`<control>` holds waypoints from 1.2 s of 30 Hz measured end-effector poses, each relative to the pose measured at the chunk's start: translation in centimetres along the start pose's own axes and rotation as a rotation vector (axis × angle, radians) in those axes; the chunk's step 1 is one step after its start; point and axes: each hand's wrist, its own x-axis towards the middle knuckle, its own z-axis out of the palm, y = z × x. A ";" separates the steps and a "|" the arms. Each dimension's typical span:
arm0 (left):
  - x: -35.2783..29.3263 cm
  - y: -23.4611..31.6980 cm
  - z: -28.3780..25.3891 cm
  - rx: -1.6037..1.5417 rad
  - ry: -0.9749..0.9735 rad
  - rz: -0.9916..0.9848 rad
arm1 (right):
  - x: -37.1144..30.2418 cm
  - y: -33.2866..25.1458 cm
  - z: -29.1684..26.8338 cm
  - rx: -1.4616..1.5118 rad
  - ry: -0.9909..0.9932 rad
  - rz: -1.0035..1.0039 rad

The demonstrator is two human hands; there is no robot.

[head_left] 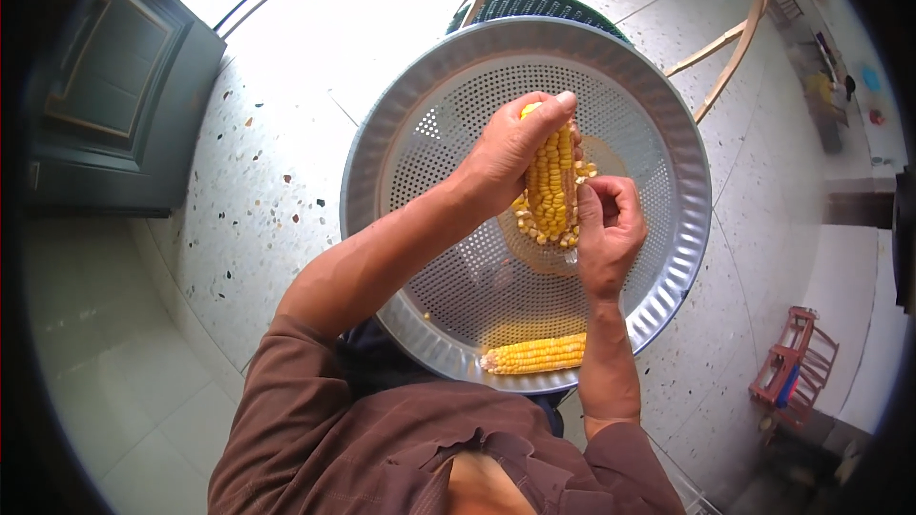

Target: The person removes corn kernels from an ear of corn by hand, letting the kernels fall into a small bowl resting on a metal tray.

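My left hand (510,148) wraps round a yellow corn cob (551,181), holding it upright over a large round metal sieve (420,172) with a perforated bottom. A strip along the cob's right side shows no kernels. Close against that side, my right hand (611,229) is closed, thumb pressed to the curled fingers. Whatever lies in its pinch is hidden. Loose corn kernels (544,229) lie below the cob, with a few by the right fingertips. A second corn cob (534,355) rests inside the sieve's near rim, partly covered by my right forearm.
A green woven basket (549,6) shows behind the sieve's far rim. Bent wooden strips (735,62) curve at the far right. A dark panelled door (119,86) stands at the left. Right of me, a small reddish wooden chair (794,367) is on the speckled floor (258,191).
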 end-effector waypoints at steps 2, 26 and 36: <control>-0.2 -0.2 0.1 0.013 0.010 -0.022 | -0.1 -0.5 0.0 0.044 -0.023 -0.009; -1.5 -0.8 1.2 0.369 0.094 0.012 | -1.0 -0.9 0.4 0.296 -0.069 0.205; -1.2 -1.0 1.2 0.289 0.116 -0.006 | -0.9 -1.3 0.6 0.313 -0.094 0.218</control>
